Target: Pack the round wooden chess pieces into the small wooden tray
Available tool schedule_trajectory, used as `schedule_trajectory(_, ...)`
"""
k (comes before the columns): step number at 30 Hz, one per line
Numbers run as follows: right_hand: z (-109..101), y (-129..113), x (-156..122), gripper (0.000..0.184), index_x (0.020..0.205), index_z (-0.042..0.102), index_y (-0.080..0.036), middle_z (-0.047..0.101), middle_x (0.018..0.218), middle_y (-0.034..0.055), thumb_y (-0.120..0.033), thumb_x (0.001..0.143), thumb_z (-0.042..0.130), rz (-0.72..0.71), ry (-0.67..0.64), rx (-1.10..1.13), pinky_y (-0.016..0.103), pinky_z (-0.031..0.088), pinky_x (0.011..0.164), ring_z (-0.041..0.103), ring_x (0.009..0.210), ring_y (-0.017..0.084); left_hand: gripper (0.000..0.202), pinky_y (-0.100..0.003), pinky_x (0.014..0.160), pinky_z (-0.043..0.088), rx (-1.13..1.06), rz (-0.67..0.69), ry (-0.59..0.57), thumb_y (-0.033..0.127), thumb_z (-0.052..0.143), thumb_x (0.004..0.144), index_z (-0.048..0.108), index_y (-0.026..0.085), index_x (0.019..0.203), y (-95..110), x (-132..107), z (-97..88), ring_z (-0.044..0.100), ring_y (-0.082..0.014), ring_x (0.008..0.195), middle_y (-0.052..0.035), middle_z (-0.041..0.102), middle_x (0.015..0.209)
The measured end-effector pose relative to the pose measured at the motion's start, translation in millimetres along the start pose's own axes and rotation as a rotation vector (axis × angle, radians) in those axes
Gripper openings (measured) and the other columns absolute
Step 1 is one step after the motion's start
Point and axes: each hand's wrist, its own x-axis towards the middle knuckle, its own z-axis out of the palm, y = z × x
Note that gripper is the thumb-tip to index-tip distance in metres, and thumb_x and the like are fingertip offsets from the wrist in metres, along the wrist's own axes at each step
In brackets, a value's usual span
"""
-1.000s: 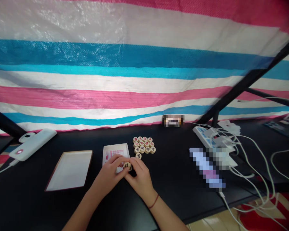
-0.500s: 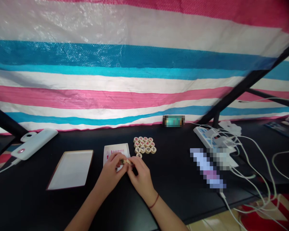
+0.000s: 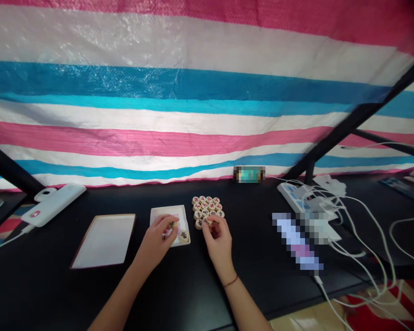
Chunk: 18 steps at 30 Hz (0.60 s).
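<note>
My left hand (image 3: 157,237) is over a small white box (image 3: 187,215), its fingers closed on a xiangqi piece (image 3: 172,225) with a dark character. Another round piece (image 3: 183,236) lies in the box's near right corner, and part of one more shows under my fingers. To the right, several xiangqi pieces (image 3: 205,206) stand in tight rows on the table, red characters at the back and dark ones in front. My right hand (image 3: 219,236) pinches a piece (image 3: 207,222) in the nearest row, beside the piece at that row's left end.
An upturned box lid (image 3: 105,241) with a white inside lies left on the black table (image 3: 179,294). A white power bank (image 3: 53,207) is at far left. Right are a blurred phone (image 3: 296,241), a power strip (image 3: 291,195) and tangled white cables (image 3: 375,230). A striped sheet (image 3: 158,115) hangs behind.
My hands were together over the box and have parted. My right hand has moved right to the rows with a piece, while my left stays over the box holding one.
</note>
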Motion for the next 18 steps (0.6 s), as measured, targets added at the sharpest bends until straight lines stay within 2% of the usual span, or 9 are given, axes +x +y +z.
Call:
schedule_trajectory(3, 0.2, -1.0, -0.8, 0.018, 0.098, 0.061, -0.018, 0.060, 0.093, 0.0062, -0.032, 0.087, 0.057, 0.037, -0.043, 0.031, 0.029, 0.055, 0.066, 0.062, 0.074, 0.016, 0.019, -0.026, 0.071, 0.055, 0.005, 0.015, -0.015, 0.029, 0.052, 0.087, 0.065, 0.023, 0.099, -0.2, -0.2, 0.4, 0.060, -0.0122, 0.073, -0.0044, 0.064, 0.103)
schedule_trajectory(6, -0.8, -2.3, 0.6, 0.020, 0.101, 0.065, -0.019, 0.060, 0.101, 0.0090, -0.031, 0.089, 0.055, 0.028, -0.079, 0.041, 0.031, 0.057, 0.069, 0.063, 0.082, 0.018, 0.019, -0.026, 0.069, 0.055, -0.009, 0.009, -0.014, 0.029, 0.051, 0.088, 0.065, 0.023, 0.099, 0.1, 0.3, -0.8, 0.060, -0.0122, 0.073, -0.0048, 0.064, 0.104)
schedule_trajectory(11, -8.4, 3.7, 2.1, 0.022, 0.100, 0.064, -0.018, 0.060, 0.101, 0.0087, -0.030, 0.082, 0.062, 0.020, -0.021, 0.010, 0.030, 0.058, 0.068, 0.065, 0.082, 0.018, 0.021, -0.027, 0.069, 0.056, -0.010, -0.002, -0.007, 0.029, 0.051, 0.088, 0.065, 0.022, 0.101, -0.8, 1.1, -4.0, 0.063, -0.0124, 0.071, -0.0057, 0.066, 0.106)
schedule_trajectory(14, -16.1, 7.1, 0.0, 0.025, 0.106, 0.062, -0.018, 0.063, 0.099, 0.0085, -0.031, 0.085, 0.059, 0.011, -0.053, -0.146, 0.029, 0.057, 0.068, 0.065, 0.076, 0.017, 0.022, -0.028, 0.072, 0.056, 0.022, 0.013, 0.000, 0.028, 0.052, 0.087, 0.066, 0.023, 0.103, -3.0, 1.1, -4.6, 0.063, -0.0128, 0.072, -0.0052, 0.066, 0.106)
schedule_trajectory(18, -21.9, 10.4, -3.1, 0.033, 0.112, 0.059, -0.016, 0.065, 0.080, 0.0045, -0.034, 0.085, 0.058, 0.023, -0.076, -0.387, 0.030, 0.054, 0.062, 0.062, 0.064, 0.017, 0.025, -0.029, 0.075, 0.056, 0.053, 0.016, 0.011, 0.026, 0.053, 0.085, 0.064, 0.024, 0.107, -5.1, 0.9, -3.3, 0.062, -0.0126, 0.071, -0.0032, 0.067, 0.102)
